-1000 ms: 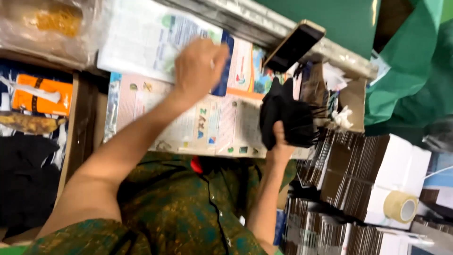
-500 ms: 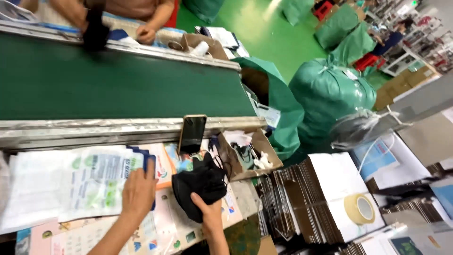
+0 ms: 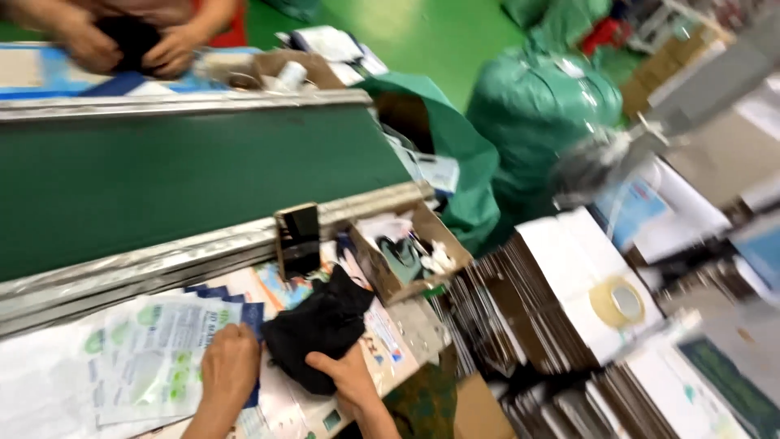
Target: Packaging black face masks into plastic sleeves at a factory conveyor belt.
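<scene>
One black mask bundle (soft, crumpled) under right hand.

The desk sits just below a long green belt with a shiny metal edge. Flat printed bags lie spread over the desk. A heap of black cloth rests on them. A small open cardboard box sits near the belt, and a dark phone leans against the metal edge.
</scene>
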